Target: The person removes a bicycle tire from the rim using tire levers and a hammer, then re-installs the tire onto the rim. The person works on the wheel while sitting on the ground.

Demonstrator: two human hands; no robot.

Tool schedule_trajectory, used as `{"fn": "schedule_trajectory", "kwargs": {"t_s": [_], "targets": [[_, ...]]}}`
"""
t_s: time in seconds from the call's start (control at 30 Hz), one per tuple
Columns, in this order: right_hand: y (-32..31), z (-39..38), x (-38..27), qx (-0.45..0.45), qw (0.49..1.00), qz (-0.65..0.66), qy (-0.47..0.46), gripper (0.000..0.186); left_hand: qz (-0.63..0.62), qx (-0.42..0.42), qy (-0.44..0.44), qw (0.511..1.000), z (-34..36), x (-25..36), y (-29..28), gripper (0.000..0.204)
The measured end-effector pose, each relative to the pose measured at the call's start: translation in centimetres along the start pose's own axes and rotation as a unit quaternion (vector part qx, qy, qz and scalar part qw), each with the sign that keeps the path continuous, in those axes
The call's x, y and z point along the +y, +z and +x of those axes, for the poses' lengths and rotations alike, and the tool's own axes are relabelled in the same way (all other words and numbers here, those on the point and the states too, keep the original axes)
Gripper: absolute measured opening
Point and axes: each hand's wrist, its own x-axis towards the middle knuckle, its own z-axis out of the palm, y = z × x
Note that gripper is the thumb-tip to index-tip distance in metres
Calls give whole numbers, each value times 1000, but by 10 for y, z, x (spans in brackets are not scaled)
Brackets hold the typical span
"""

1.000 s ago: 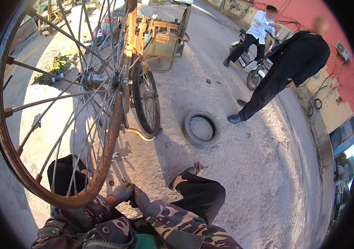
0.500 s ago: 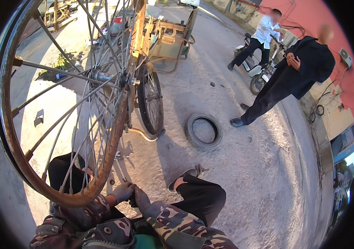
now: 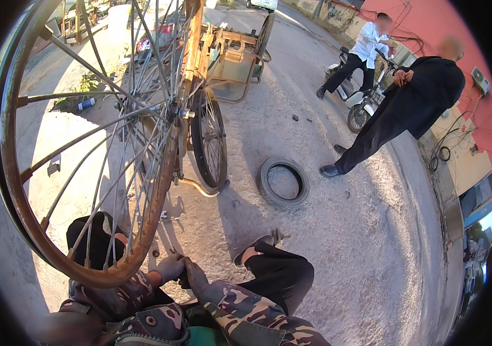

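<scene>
My left hand (image 3: 170, 267) and my right hand (image 3: 195, 277) meet low in the middle, closed around a small dark object too hidden to name. A rusty spoked wheel (image 3: 117, 277) stands upright close to my hands, up and to their left. Just beyond them on the ground lie a metal wrench (image 3: 171, 215) and a small round part (image 3: 155, 253). My bent legs in dark trousers are on either side. A blurred brown shape (image 3: 61, 326), which I cannot make out, is at the lower left edge.
An old tricycle (image 3: 228, 69) and smaller wheel (image 3: 210, 144) stand beyond. A loose tyre (image 3: 264, 184) lies on the rough ground (image 3: 361, 242). A person in black (image 3: 424, 98) stands right, another in white (image 3: 367, 46) by a white scooter (image 3: 354, 101). A pink wall (image 3: 476, 127) runs behind them.
The wheel and background have shifted slightly right and down in view. The person in black has brought their hands up to the waist. The blurred shape has appeared at lower left. My hands stay together.
</scene>
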Motion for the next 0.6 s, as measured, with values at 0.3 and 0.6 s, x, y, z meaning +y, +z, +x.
{"fn": "schedule_trajectory", "kwargs": {"t_s": [0.3, 0.6], "targets": [[2, -5, -5, -8, 1000, -10, -2, 58, 14, -33, -17, 999, -11, 17, -8, 48], [1, 2, 0, -15, 1000, -7, -8, 57, -11, -2, 11, 1000, 4, -9, 2, 45]]}}
